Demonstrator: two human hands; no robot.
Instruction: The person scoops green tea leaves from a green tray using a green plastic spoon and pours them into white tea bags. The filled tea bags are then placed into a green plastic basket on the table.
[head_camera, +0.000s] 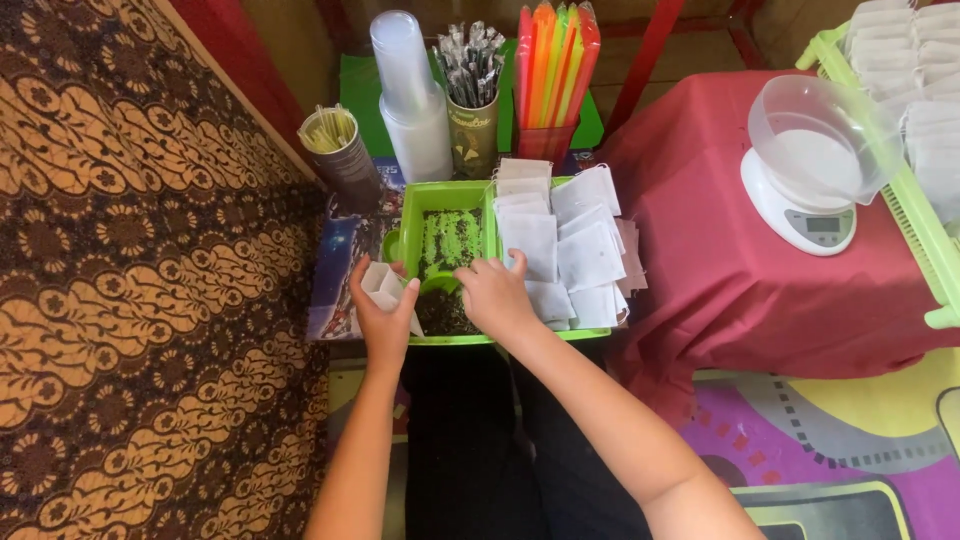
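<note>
— What are the two hands on?

— The left hand (383, 318) is curled around a small white paper pouch (383, 287), held upright with its mouth open, just at the left edge of the green tray (418, 215). The right hand (494, 296) sits inside the tray, fingers bent down over the dark loose tea (446, 310). It seems to grip a small green scoop (440, 283), though the fingers hide most of it, so I can't be sure.

— So where's the tea next to the pouch?

— Right beside it, between the two hands, at the near end of the tray.

— And around them?

— Empty white pouches (573, 250) fill the tray's right half, touching the right hand's knuckles. Beyond the tray stand a stack of clear plastic cups (408, 95), a tin of wrapped straws (472, 75), a bundle of bright coloured straws (556, 65) and a cup of pale straws (335, 145). To the right, on a red cloth (720, 260), a white kitchen scale (805, 200) carries a clear bowl (820, 135). A patterned brown fabric (130, 270) lies to the left.
</note>
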